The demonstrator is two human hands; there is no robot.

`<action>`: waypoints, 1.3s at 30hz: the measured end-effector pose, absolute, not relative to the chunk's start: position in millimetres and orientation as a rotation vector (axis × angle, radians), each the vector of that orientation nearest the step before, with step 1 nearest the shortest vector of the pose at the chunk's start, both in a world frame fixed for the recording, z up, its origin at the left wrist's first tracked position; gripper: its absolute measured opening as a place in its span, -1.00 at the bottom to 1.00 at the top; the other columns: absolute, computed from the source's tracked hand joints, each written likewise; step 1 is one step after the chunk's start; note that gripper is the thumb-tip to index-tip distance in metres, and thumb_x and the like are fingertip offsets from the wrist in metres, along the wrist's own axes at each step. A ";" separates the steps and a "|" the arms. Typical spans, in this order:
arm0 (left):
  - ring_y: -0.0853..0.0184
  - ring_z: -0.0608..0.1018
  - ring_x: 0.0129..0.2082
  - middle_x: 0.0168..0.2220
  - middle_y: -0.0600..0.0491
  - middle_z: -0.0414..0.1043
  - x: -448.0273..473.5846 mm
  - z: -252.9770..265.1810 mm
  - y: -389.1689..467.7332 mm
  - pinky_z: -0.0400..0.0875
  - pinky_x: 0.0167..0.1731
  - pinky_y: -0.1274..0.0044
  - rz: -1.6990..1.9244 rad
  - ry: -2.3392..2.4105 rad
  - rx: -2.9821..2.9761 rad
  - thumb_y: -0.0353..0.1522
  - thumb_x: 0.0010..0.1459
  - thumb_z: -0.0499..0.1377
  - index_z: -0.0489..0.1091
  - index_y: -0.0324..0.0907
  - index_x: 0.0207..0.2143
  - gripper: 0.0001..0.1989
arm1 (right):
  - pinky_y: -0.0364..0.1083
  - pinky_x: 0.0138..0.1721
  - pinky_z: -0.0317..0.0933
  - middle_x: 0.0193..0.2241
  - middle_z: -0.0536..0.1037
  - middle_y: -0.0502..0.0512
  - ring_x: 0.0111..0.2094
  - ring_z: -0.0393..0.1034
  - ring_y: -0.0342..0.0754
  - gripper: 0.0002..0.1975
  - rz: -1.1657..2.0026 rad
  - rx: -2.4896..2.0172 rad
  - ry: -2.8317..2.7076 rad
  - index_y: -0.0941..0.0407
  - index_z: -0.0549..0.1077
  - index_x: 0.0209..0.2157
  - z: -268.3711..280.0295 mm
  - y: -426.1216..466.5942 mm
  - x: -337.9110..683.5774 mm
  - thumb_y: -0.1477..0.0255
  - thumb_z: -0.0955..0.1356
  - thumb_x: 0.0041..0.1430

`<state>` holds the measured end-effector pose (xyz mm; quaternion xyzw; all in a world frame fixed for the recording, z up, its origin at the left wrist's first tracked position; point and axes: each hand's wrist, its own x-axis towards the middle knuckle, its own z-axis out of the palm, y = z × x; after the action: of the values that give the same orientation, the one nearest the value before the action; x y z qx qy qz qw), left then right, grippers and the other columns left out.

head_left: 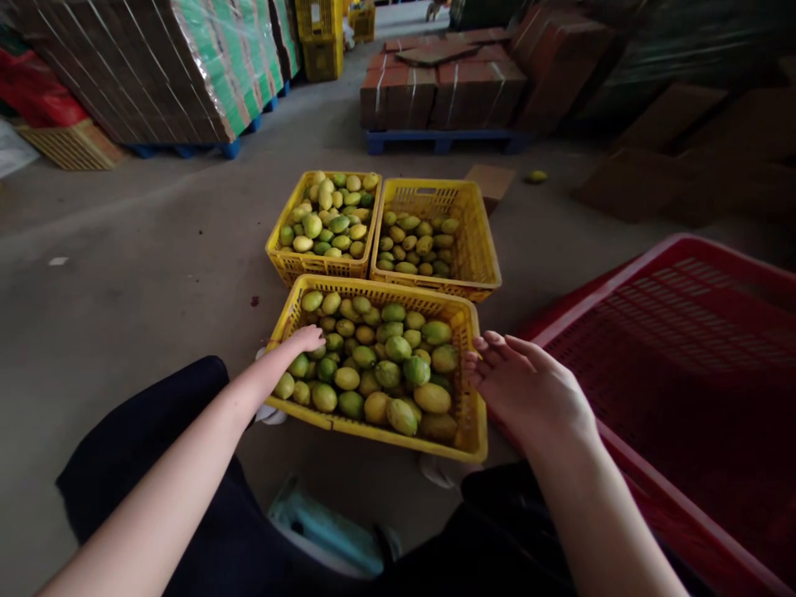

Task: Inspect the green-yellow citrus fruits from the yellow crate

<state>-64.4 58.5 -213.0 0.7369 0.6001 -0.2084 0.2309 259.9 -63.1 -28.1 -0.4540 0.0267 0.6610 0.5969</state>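
Grey floor [137, 282] — right fingers [491, 351] loosely parted beside yellow crate [398, 439], left fingers [313, 336] at lemons [388, 374] — grip unclear.

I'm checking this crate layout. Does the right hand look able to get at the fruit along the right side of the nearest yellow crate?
Likely yes: the right hand is open and seemingly empty by the right rim of the nearest yellow crate, and the fruit lies uncovered.

Fruit [388, 374] is contained in the front crate [373, 434]; behind it, a left crate [317, 265] and a right crate [476, 240] are set side by side; a large basket [715, 286] is placed rightward.
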 end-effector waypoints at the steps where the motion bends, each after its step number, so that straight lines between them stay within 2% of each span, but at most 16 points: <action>1: 0.13 0.53 0.10 0.13 -0.17 0.47 -66.6 -214.3 55.5 0.39 0.06 0.46 -0.577 1.634 2.007 -0.27 0.31 0.05 0.43 -0.22 0.07 -0.64 | -0.12 -0.44 0.39 -0.49 0.48 0.07 -0.45 0.43 -0.08 -0.79 1.540 -1.067 0.081 0.07 0.41 -0.42 -26.7 -62.9 259.0 0.55 0.20 0.19; 5: 0.11 0.51 0.14 0.20 -0.23 0.40 -76.4 -214.8 46.0 0.38 0.07 0.46 -0.547 1.607 1.969 -0.23 0.22 0.20 0.34 -0.25 0.18 -0.49 | -0.14 -0.48 0.37 -0.53 0.46 0.06 -0.49 0.41 -0.09 -0.79 1.550 -1.116 0.130 0.08 0.40 -0.41 -24.0 -62.0 254.4 0.56 0.19 0.19; 8: 0.08 0.46 0.19 0.24 -0.24 0.35 -81.0 -211.6 38.7 0.34 0.12 0.41 -0.513 1.608 1.966 -0.32 0.12 0.30 0.26 -0.25 0.23 -0.36 | -0.14 -0.48 0.37 -0.52 0.48 0.08 -0.50 0.41 -0.09 -0.81 1.558 -1.133 0.101 0.09 0.40 -0.40 -27.0 -61.5 252.3 0.56 0.20 0.18; 10: 0.10 0.43 0.20 0.25 -0.17 0.34 -81.6 -208.6 32.9 0.32 0.15 0.41 -0.475 1.592 1.990 -0.41 0.08 0.32 0.22 -0.21 0.25 -0.31 | -0.15 -0.46 0.36 -0.51 0.49 0.07 -0.50 0.42 -0.09 -0.82 1.571 -1.120 0.073 0.09 0.40 -0.38 -28.7 -61.3 251.1 0.57 0.21 0.17; 12: 0.15 0.41 0.20 0.22 -0.08 0.36 -80.2 -205.5 27.2 0.29 0.17 0.44 -0.422 1.561 2.030 -0.50 0.08 0.30 0.22 -0.18 0.25 -0.32 | -0.14 -0.45 0.36 -0.51 0.49 0.07 -0.49 0.42 -0.09 -0.82 1.575 -1.108 0.058 0.10 0.40 -0.38 -28.5 -61.2 249.0 0.58 0.21 0.15; 16: 0.23 0.45 0.09 0.05 0.00 0.47 -75.9 -198.7 23.1 0.30 0.14 0.47 -0.360 1.550 2.063 -0.54 0.11 0.30 0.33 -0.23 0.11 -0.50 | -0.13 -0.48 0.34 -0.55 0.50 0.10 -0.51 0.39 -0.07 -0.82 1.584 -1.122 0.040 0.12 0.43 -0.39 -26.9 -60.3 243.3 0.59 0.22 0.13; 18: 0.23 0.47 0.05 0.00 -0.01 0.48 -75.2 -192.2 27.1 0.32 0.14 0.43 -0.331 1.563 2.072 -0.51 0.10 0.33 0.36 -0.25 0.07 -0.53 | -0.14 -0.51 0.33 -0.56 0.50 0.10 -0.54 0.38 -0.08 -0.82 1.589 -1.140 0.028 0.13 0.43 -0.41 -29.4 -59.4 240.5 0.59 0.22 0.13; 23: 0.15 0.51 0.05 0.01 -0.07 0.51 -68.4 -148.3 43.4 0.36 0.12 0.40 -0.115 1.543 2.113 -0.34 0.01 0.43 0.40 -0.21 0.09 -0.42 | -0.14 -0.49 0.35 -0.52 0.53 0.12 -0.51 0.42 -0.05 -0.83 1.661 -1.192 -0.031 0.12 0.43 -0.44 -44.7 -58.4 227.1 0.60 0.25 0.14; 25: 0.15 0.56 -0.03 -0.05 -0.05 0.54 -58.4 -117.9 43.3 0.42 0.04 0.39 0.055 1.467 2.071 -0.24 -0.02 0.45 0.41 -0.20 0.08 -0.39 | -0.10 -0.43 0.39 -0.46 0.55 0.12 -0.46 0.45 -0.03 -0.85 1.684 -1.255 -0.052 0.11 0.44 -0.40 -48.9 -58.9 215.5 0.53 0.26 0.20; 27: 0.17 0.58 -0.08 -0.05 -0.07 0.54 -45.0 -85.0 37.3 0.46 -0.01 0.37 0.261 1.316 1.954 -0.18 -0.04 0.45 0.40 -0.19 0.08 -0.35 | -0.01 -0.37 0.44 -0.43 0.53 0.08 -0.43 0.46 0.00 -0.87 1.705 -1.320 -0.036 0.09 0.45 -0.32 -49.8 -60.1 201.0 0.37 0.30 0.26; 29: 0.15 0.55 0.01 0.03 -0.12 0.50 -32.4 -57.5 29.0 0.43 0.04 0.33 0.386 1.077 1.847 -0.14 -0.03 0.45 0.31 -0.16 0.19 -0.23 | 0.08 -0.35 0.47 -0.42 0.53 0.07 -0.41 0.47 0.03 -0.76 1.760 -1.296 0.020 0.07 0.46 -0.23 -47.7 -61.6 186.5 0.19 0.31 0.28; 31: 0.11 0.47 0.15 0.12 -0.15 0.44 -24.9 -44.1 23.9 0.37 0.11 0.29 0.497 0.911 1.776 -0.11 0.02 0.41 0.22 -0.10 0.28 -0.18 | 0.07 -0.37 0.48 -0.41 0.54 0.10 -0.40 0.49 0.04 -0.68 1.827 -1.186 0.090 0.09 0.46 -0.19 -43.4 -63.2 174.8 0.12 0.30 0.28; 33: 0.10 0.43 0.20 0.16 -0.15 0.42 -25.0 -50.1 24.7 0.32 0.15 0.28 0.599 0.897 1.729 -0.05 0.11 0.32 0.26 -0.09 0.25 -0.29 | -0.04 -0.43 0.47 -0.43 0.56 0.11 -0.43 0.49 0.00 -0.73 1.854 -1.099 0.127 0.11 0.46 -0.23 -38.0 -64.4 168.1 0.19 0.30 0.30; 35: 0.12 0.48 0.13 0.10 -0.13 0.48 -32.3 -74.4 29.4 0.33 0.14 0.30 0.623 1.029 1.683 -0.02 0.19 0.21 0.39 -0.14 0.11 -0.45 | -0.13 -0.49 0.43 -0.49 0.56 0.09 -0.47 0.48 -0.04 -0.81 1.847 -1.092 0.141 0.11 0.45 -0.28 -32.1 -64.7 166.4 0.29 0.30 0.30; 39: 0.14 0.57 -0.07 -0.24 -0.01 0.60 -57.6 -146.4 28.8 0.41 0.02 0.38 0.324 1.476 1.624 -0.10 0.13 0.25 0.49 -0.18 -0.25 -0.68 | -0.12 -0.49 0.47 -0.50 0.58 0.10 -0.47 0.50 -0.02 -0.84 1.800 -1.070 0.157 0.10 0.45 -0.30 -23.9 -61.4 174.5 0.32 0.31 0.27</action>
<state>-57.6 28.8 -146.4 0.6555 0.5958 0.1307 0.4454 174.5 -61.4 -23.9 -0.4419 0.0647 0.7434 0.4979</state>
